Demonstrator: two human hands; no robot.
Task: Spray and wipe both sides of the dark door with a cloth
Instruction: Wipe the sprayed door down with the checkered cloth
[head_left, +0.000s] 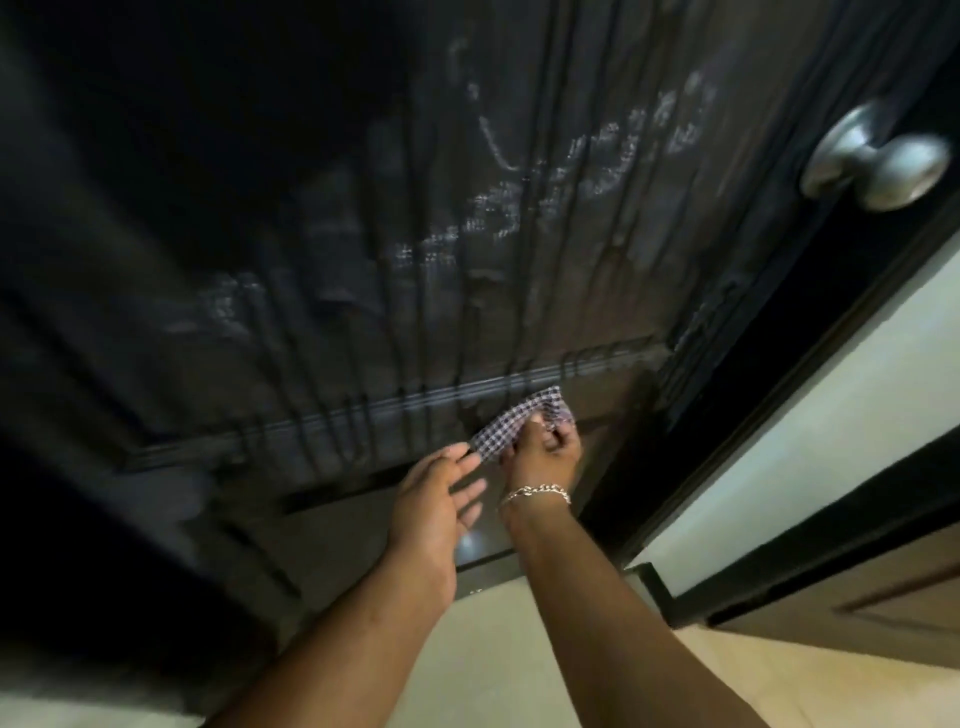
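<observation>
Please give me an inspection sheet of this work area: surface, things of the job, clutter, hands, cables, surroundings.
Surface: dark door, streaks and runs on its panel.
Job's things: checked cloth against the door below the moulding; no spray bottle seen.
Clutter: nothing seen.
Hands: right hand grips the cloth, chain bracelet on the wrist; left hand open beside it.
Cables: nothing seen.
Surroundings: silver knob, pale floor, light wall.

The dark panelled wooden door (363, 234) fills the view ahead, its round silver metal knob (878, 156) at the upper right. Low on the door, below the horizontal moulding, the checked fabric cloth (519, 421) lies against the panel under the right hand (543, 454). The left hand (436, 504) sits just left of it. The pale tiled floor (498, 649) lies below.
</observation>
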